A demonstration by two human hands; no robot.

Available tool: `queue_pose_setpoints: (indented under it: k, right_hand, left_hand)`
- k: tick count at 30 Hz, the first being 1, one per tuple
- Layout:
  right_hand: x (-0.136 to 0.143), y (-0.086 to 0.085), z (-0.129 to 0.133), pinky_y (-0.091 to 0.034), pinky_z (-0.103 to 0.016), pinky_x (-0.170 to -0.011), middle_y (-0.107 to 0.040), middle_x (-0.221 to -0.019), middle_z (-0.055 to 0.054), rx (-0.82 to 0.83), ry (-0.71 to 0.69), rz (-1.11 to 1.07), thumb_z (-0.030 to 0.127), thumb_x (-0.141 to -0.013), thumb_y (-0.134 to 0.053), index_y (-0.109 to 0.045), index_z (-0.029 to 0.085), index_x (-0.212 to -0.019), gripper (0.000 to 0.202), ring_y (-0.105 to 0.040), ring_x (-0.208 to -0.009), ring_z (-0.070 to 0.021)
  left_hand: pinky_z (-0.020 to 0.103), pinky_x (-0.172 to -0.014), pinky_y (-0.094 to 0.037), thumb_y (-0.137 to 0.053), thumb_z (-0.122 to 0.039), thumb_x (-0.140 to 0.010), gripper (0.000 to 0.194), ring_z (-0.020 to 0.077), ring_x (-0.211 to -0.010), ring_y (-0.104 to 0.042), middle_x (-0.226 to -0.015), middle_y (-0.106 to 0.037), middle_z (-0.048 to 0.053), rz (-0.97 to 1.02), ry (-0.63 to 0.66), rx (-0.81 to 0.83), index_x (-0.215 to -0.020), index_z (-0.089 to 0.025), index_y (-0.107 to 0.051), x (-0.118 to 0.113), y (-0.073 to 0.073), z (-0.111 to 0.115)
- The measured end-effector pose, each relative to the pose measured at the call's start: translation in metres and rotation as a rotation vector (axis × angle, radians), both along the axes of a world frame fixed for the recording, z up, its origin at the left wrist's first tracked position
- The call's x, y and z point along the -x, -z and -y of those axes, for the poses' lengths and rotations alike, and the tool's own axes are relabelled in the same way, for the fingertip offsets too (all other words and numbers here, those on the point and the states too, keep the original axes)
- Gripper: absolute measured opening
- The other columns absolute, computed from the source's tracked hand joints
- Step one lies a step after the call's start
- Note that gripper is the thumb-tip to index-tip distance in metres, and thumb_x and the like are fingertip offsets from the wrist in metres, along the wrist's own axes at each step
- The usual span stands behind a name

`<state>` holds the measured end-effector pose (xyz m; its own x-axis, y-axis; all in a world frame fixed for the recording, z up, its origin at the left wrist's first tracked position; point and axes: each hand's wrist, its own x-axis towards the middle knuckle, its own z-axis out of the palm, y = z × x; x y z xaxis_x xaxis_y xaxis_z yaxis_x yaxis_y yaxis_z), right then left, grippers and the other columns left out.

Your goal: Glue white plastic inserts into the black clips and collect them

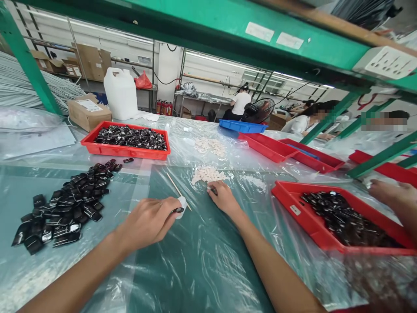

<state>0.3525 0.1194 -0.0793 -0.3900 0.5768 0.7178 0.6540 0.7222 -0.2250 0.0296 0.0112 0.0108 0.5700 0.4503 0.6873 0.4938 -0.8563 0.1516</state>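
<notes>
My left hand (153, 219) is closed, its fingertips around a small black oval piece (177, 210). Right at those fingertips is a white round piece (183, 202); whether it is held or lies on the table I cannot tell. My right hand (223, 198) is closed at the front edge of a heap of small whitish pieces (208, 174), with a small dark piece (213, 190) between thumb and finger. Behind my left hand a thin wooden stick (174, 184) lies on the plastic sheet. Many glossy black plastic pieces (78, 200) are heaped to the left.
Behind the heap stands a red tray (127, 151) of black pieces; another red tray (306, 213) is at right, beside a co-worker's hand (392, 195). More whitish pieces (210, 147) lie farther back. A white jug (120, 93) and carton (87, 111) stand behind. A green frame (208, 21) crosses overhead.
</notes>
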Motion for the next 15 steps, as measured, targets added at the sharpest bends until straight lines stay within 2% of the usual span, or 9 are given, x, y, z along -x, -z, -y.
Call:
queue_pose_setpoints:
  k: [4,9,12,15]
  right_hand:
    - [-0.004,0.009,-0.002,-0.049,-0.02,-0.053,-0.065,-0.07,0.004,0.044,0.007,0.027,0.047,-0.102,-0.055,-0.067,0.017,-0.088,0.036,-0.058,-0.056,-0.0061]
    - [0.001,0.012,0.002,-0.046,-0.019,-0.05,-0.067,-0.071,0.003,0.131,0.053,0.056,0.05,-0.101,-0.054,-0.07,0.018,-0.097,0.036,-0.059,-0.054,-0.0057]
    - [-0.001,0.008,0.005,-0.053,-0.022,-0.058,-0.07,-0.08,0.001,0.183,0.128,0.07,0.049,-0.102,-0.054,-0.07,0.018,-0.098,0.035,-0.063,-0.062,-0.0073]
    - [-0.015,0.005,0.001,-0.058,-0.027,-0.07,-0.072,-0.093,-0.002,0.24,0.255,0.061,0.046,-0.103,-0.053,-0.068,0.018,-0.103,0.032,-0.066,-0.074,-0.0099]
  left_hand:
    - [0.03,-0.046,-0.048,-0.036,-0.022,-0.106,0.018,0.0154,-0.048,-0.065,-0.078,-0.074,0.0,-0.018,0.019,-0.023,-0.111,-0.023,-0.053,-0.001,0.001,0.0]
    - [0.031,-0.044,-0.049,-0.037,-0.019,-0.105,0.018,0.0151,-0.049,-0.067,-0.078,-0.075,0.0,-0.034,0.036,-0.015,-0.109,-0.022,-0.055,-0.002,0.0,0.001]
    - [0.03,-0.048,-0.052,-0.036,-0.019,-0.106,0.016,0.015,-0.052,-0.068,-0.083,-0.076,0.0,-0.047,0.023,-0.043,-0.111,-0.021,-0.052,-0.001,-0.001,0.0]
    - [0.028,-0.047,-0.049,-0.035,-0.02,-0.108,0.014,0.0144,-0.05,-0.066,-0.08,-0.075,-0.001,-0.056,0.016,-0.059,-0.111,-0.02,-0.049,-0.001,0.0,0.0]
